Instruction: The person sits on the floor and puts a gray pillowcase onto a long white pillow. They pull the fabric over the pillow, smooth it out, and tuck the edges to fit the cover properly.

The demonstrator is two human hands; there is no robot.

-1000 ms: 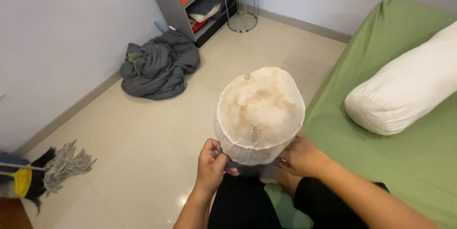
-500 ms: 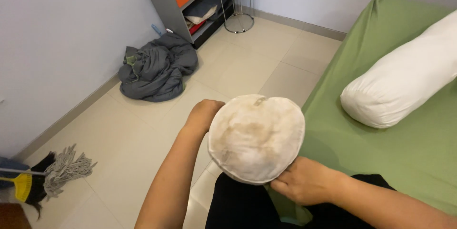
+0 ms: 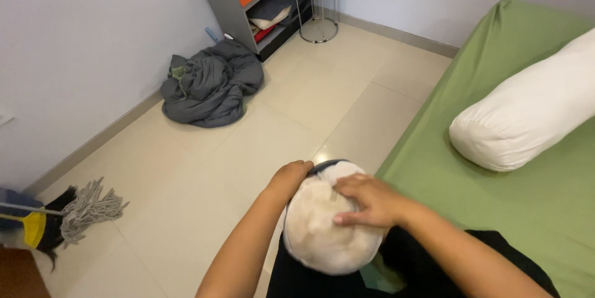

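We see one round cream stained pillow (image 3: 322, 236): our left hand (image 3: 290, 177) grips its far edge, our right hand (image 3: 365, 199) lies spread flat on top.

Floor (image 3: 297, 106): pale tiles. On it a crumpled grey cloth heap (image 3: 209, 87) near the wall, a mop head (image 3: 87, 210) (grey strings) at left, a round stool (image 3: 316, 0). Bed (image 3: 496, 192): green sheet, white bolster pillow (image 3: 527, 112) lying on it.

The left hand (image 3: 290, 177) curled its fingers over the cushion's (image 3: 319, 236) far edge, forearm bare; the right hand (image 3: 365, 200) lay flat, fingers spread, on the cushion's top
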